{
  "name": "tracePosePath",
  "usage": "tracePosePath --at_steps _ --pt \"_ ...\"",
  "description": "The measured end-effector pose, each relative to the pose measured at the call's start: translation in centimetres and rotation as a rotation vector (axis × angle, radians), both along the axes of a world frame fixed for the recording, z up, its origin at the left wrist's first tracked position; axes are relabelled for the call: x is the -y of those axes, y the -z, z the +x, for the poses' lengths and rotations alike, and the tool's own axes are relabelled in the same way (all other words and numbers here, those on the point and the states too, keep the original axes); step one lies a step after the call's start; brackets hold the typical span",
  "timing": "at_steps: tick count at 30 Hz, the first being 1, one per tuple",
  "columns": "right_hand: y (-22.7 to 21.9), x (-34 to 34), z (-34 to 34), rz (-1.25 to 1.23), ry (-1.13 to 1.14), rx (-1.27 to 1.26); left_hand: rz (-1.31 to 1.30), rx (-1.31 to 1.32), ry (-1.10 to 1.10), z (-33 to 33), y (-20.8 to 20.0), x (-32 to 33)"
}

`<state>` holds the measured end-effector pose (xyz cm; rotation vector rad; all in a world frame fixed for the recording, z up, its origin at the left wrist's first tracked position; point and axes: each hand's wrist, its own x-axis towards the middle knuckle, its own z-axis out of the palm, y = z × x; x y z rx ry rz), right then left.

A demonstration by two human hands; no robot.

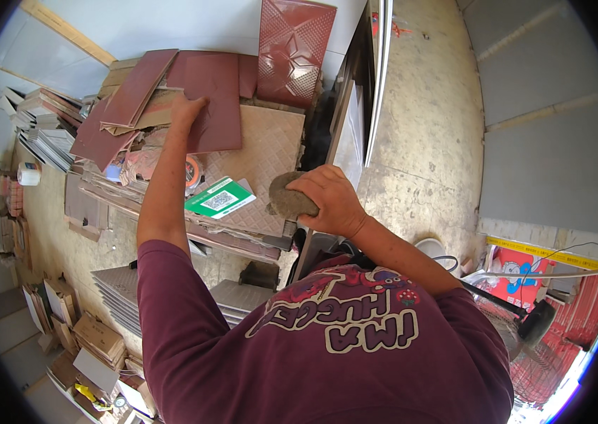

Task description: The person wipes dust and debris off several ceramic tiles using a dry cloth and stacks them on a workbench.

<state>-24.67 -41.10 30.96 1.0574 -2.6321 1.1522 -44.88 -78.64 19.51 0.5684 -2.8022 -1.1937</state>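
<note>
My left hand (187, 111) reaches forward and grips the near edge of a dark red rectangular tile (215, 99) lying on a heap of similar tiles. My right hand (331, 201) is closed on a brownish grey sponge-like pad (288, 198), held over the corner of a beige patterned tile (267, 152). A green and white card (220, 197) lies on that beige tile, between my two arms.
A red embossed tile (294, 49) leans upright at the back. Stacks of grey tiles (122, 290) and cardboard boxes (97, 336) sit on the floor at lower left. A fan (518, 332) stands at right on the concrete floor (426, 141).
</note>
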Motion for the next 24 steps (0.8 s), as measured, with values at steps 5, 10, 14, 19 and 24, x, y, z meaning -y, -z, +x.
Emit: tracePosePath --at_steps 5,10,14,19,24 --pt "0.1 -0.1 -0.1 -0.001 0.006 0.014 -0.149 0.043 0.034 0.0 -1.2 -1.7" --pt "0.1 0.0 0.0 -0.002 0.003 0.005 -0.276 0.124 -0.009 0.4 -1.8 -2.5" --pt "0.2 -0.1 -0.1 0.0 0.01 0.005 -0.32 0.168 -0.017 0.7 -2.4 -3.8" --pt "0.2 0.0 0.0 -0.006 -0.001 0.011 -0.31 0.271 0.011 0.4 -2.4 -3.2" --pt "0.3 0.1 0.0 -0.007 0.003 0.006 -0.39 0.197 -0.01 1.0 -2.9 -4.1"
